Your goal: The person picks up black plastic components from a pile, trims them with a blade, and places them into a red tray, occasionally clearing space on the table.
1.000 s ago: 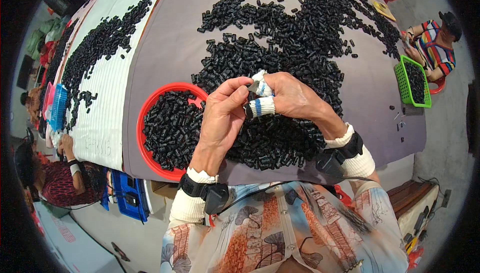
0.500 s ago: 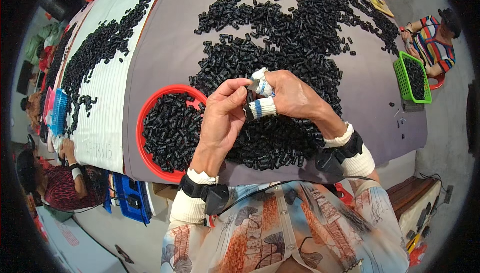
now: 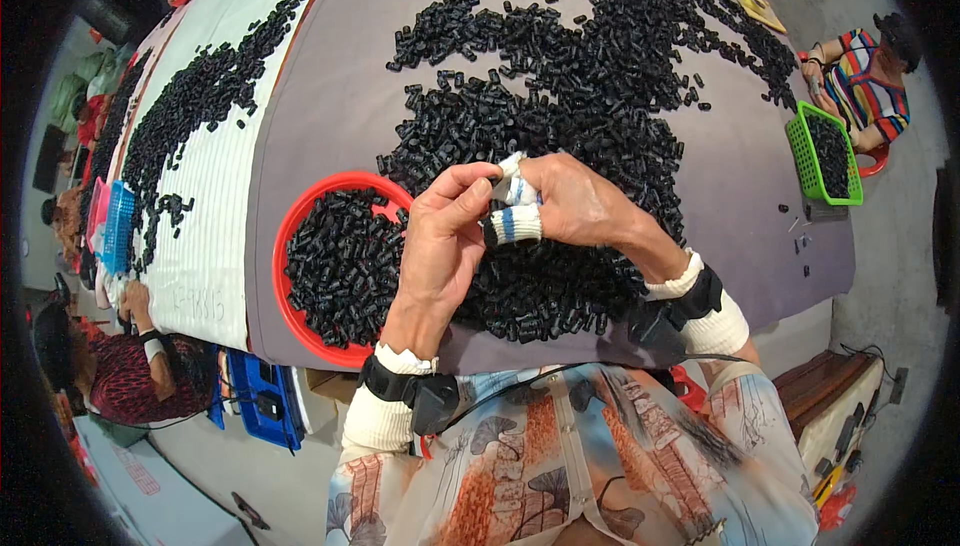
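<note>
Above a heap of small black cylindrical parts [image 3: 540,291], my two hands meet. My left hand [image 3: 440,236] pinches a small black part [image 3: 494,185] between thumb and forefinger, mostly hidden by the fingers. Closed and turned toward it, my right hand [image 3: 580,198] wears white knitted finger covers [image 3: 516,224] with blue stripes. Whatever sits inside the right fingers is hidden. A red round basin [image 3: 282,271], filled with the same black parts, stands just left of my left hand.
More black parts [image 3: 640,46] spread across the grey tablecloth [image 3: 335,76]. At the right edge a green basket [image 3: 838,201] of parts stands near a person in a striped top [image 3: 865,81]. Another person [image 3: 150,366] sits at the left, beside a white-covered table [image 3: 215,246].
My right fingers have moved slightly left, closer to the left fingertips. A shiny metal edge seen between the hands earlier no longer shows, and less of the black part is visible.
</note>
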Motion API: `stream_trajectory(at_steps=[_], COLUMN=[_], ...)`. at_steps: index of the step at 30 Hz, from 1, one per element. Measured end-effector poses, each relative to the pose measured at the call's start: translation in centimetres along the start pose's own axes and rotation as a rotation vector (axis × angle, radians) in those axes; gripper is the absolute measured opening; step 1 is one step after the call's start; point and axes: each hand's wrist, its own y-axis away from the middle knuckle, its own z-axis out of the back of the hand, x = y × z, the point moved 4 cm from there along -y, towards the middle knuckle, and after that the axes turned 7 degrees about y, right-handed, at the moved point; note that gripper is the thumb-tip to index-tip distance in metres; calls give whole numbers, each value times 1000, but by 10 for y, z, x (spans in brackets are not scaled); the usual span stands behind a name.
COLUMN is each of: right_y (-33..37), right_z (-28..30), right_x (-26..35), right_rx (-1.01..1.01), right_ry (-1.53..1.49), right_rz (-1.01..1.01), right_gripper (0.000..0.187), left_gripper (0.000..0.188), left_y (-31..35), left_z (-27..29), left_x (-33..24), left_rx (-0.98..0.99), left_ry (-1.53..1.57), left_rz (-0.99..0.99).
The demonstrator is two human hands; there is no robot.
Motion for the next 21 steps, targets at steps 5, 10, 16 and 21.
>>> stream_trajectory(at_steps=[5,10,16,21], right_y=[-2,1,0,0], right_z=[-2,5,-3,-3], right_x=[3,2,-6,0], right_rx=[30,-35,1,11], right_ry=[46,-19,-2,13], right_rz=[-4,-40,-53,0], right_gripper=[35,39,39,39], left_gripper=[17,17,17,17], left_y=[1,3,3,2], left_z=[2,-4,-1,3], left_x=[-1,-1,0,3], left_rx=[31,76,77,42], left_ry=[29,84,79,67], left_rz=[3,9,-2,-10])
